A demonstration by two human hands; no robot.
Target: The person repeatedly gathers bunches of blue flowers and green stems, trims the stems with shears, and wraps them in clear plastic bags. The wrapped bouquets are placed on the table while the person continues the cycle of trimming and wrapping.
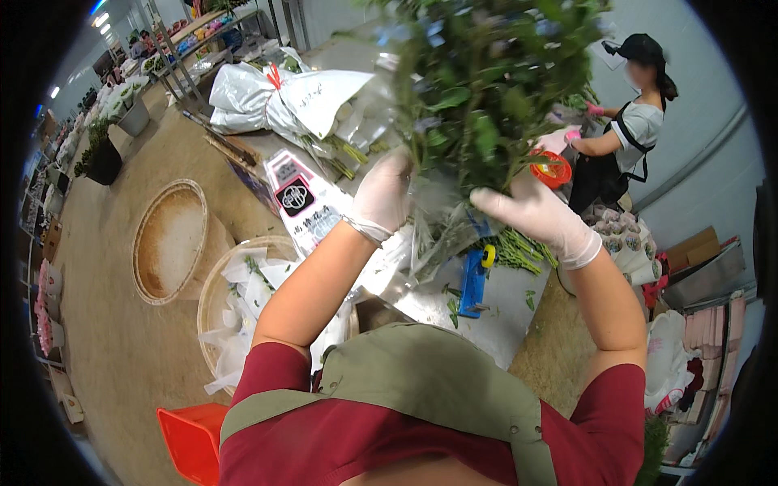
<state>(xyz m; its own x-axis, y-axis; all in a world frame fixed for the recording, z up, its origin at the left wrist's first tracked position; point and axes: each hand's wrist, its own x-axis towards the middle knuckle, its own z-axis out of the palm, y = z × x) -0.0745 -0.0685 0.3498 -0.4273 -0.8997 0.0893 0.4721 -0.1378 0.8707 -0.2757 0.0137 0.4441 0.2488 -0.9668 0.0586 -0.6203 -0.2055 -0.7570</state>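
Note:
Between my two gloved hands stands a large bunch of leafy stems with small blue flowers [480, 103], its lower part in a clear plastic sleeve [440, 225]. My left hand [386, 191] presses against the left side of the bunch, its fingers partly hidden behind the sleeve. On the right side my right hand [535, 212] is against the foliage, thumb pointing inward, other fingers hidden. Below them a blue tape dispenser [472, 282] with a yellow roll lies on the metal table [504, 331]. Cut green stems [519, 250] lie beside it, and loose leaves are scattered around.
White-wrapped bouquets [292, 97] and printed wrapping sleeves [310, 203] lie at the table's left. Two large round tubs [173, 243], [209, 310] and a red bin [191, 437] stand on the floor at left. A co-worker [632, 121] stands at right near a red basket [552, 170].

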